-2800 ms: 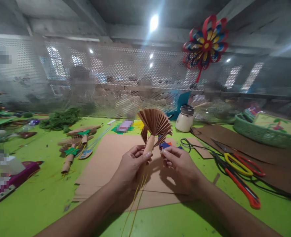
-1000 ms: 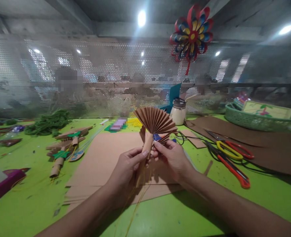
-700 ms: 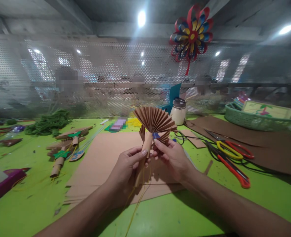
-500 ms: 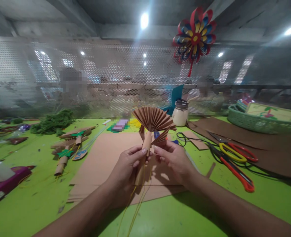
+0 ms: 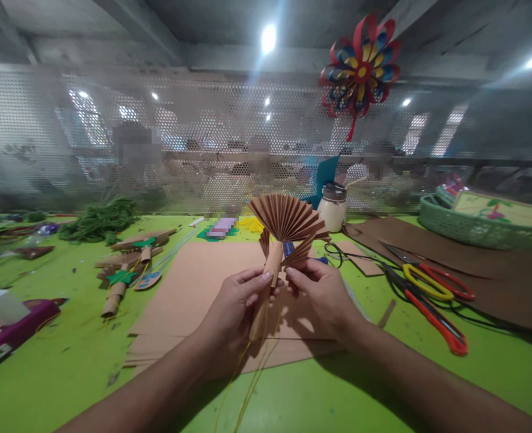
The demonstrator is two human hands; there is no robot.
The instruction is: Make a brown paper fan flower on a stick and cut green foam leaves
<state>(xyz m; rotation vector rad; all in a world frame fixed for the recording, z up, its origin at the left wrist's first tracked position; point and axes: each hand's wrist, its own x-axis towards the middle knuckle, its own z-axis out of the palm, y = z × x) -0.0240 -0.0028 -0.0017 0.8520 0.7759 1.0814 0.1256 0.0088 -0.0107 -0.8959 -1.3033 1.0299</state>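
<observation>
A brown paper figure stands upright between my hands, with a large pleated paper fan (image 5: pixel 288 216) on top and smaller pleated wings at its sides. My left hand (image 5: pixel 243 291) is closed round its rolled paper tube (image 5: pixel 273 263), thumb in front. My right hand (image 5: pixel 322 291) is closed in a pinch beside the tube, just below the right pleated wing (image 5: pixel 299 251). What sits between those fingertips is too small to make out. Thin yellow strings (image 5: pixel 252 385) hang from the figure towards me. Underneath lie stacked brown paper sheets (image 5: pixel 189 282) on the green table.
Scissors (image 5: pixel 428 282) and a red-handled cutter (image 5: pixel 439 322) lie at right, near a dark cord. Behind stand a jar (image 5: pixel 332 210) and a green basket (image 5: pixel 482 225). Similar paper figures (image 5: pixel 116 291), green yarn (image 5: pixel 97 221) and a purple power strip (image 5: pixel 26 328) are at left.
The whole view has shifted slightly, so things appear a little further right. Both hands keep almost the same hold on the paper figure, with only a tiny movement of the right fingertips.
</observation>
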